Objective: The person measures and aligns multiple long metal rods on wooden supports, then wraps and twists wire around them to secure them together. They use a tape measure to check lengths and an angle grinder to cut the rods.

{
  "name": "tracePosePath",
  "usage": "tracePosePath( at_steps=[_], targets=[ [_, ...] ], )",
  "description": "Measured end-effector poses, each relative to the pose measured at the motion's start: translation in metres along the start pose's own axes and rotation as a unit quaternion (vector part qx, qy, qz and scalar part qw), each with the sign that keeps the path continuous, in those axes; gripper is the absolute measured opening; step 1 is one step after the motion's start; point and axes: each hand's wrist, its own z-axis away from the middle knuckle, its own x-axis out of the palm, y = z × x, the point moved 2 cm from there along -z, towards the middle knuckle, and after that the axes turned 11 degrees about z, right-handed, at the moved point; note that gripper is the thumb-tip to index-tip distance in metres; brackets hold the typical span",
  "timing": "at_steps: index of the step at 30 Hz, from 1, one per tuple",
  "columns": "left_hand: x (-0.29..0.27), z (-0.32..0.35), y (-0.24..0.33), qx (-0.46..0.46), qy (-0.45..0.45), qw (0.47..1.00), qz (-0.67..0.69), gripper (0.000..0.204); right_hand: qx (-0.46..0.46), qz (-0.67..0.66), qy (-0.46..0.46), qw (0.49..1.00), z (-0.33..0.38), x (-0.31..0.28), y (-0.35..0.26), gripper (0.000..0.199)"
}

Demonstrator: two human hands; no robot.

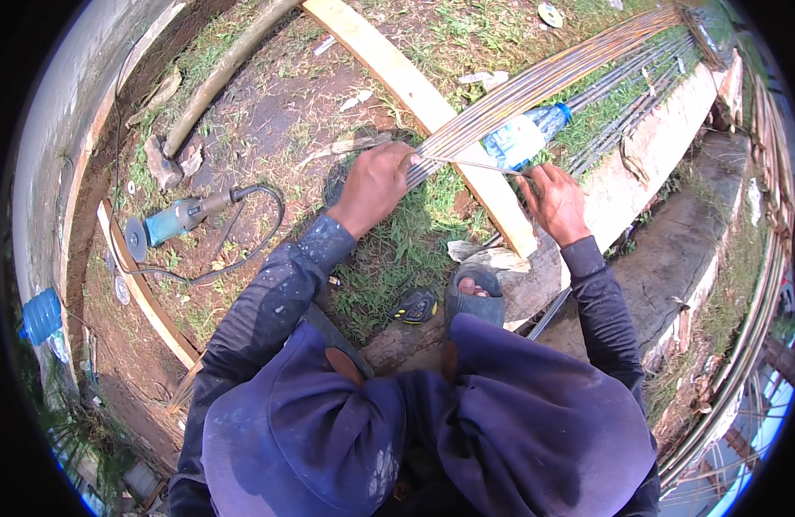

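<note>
Partly hidden under the left hand point(377, 183), the near ends of the rusty steel rods point(535, 82) could not be made out. Its fingers were clenched around that bundle, while the right hand point(553, 199) pinched a single thin rod point(479, 164) beside the wooden plank point(419, 96).

An angle grinder point(169, 221) with a teal body lies on the bare dirt at the left, its black cord point(242, 250) looping across the grass. A clear plastic bottle point(525, 135) with a blue cap lies beside a pale wooden plank point(397, 73). A black and yellow tape measure point(415, 306) sits in the grass near a sandal point(473, 293). 1 blue jug point(41, 315) stands at the far left edge.
</note>
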Motion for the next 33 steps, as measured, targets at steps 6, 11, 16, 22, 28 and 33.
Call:
tracePosePath(
  at_steps=[6,11,16,22,28,33],
  targets=[
    [-0.008,-0.012,-0.007,-0.08,-0.006,0.993,0.087,0.019,0.06,-0.063,0.018,0.996,0.036,-0.018,-0.04,0.017],
    [-0.004,-0.02,-0.015,-0.172,-0.011,0.98,0.102,0.031,0.141,-0.117,0.016,0.983,0.062,-0.016,-0.08,0.016],
    [-0.006,-0.027,-0.015,-0.242,-0.038,0.965,0.091,0.033,0.205,-0.168,-0.035,0.964,0.076,-0.013,-0.11,0.014],
    [0.005,-0.03,-0.025,-0.257,-0.005,0.959,0.116,0.045,0.232,-0.262,-0.029,0.936,0.081,-0.01,-0.156,0.022],
    [0.009,-0.028,-0.029,-0.304,-0.021,0.942,0.137,0.042,0.225,-0.267,-0.022,0.937,0.077,-0.005,-0.175,0.027],
    [0.01,-0.024,-0.013,-0.218,-0.026,0.968,0.119,0.041,0.356,-0.397,-0.11,0.839,0.087,0.0,-0.15,0.024]
  ],
)
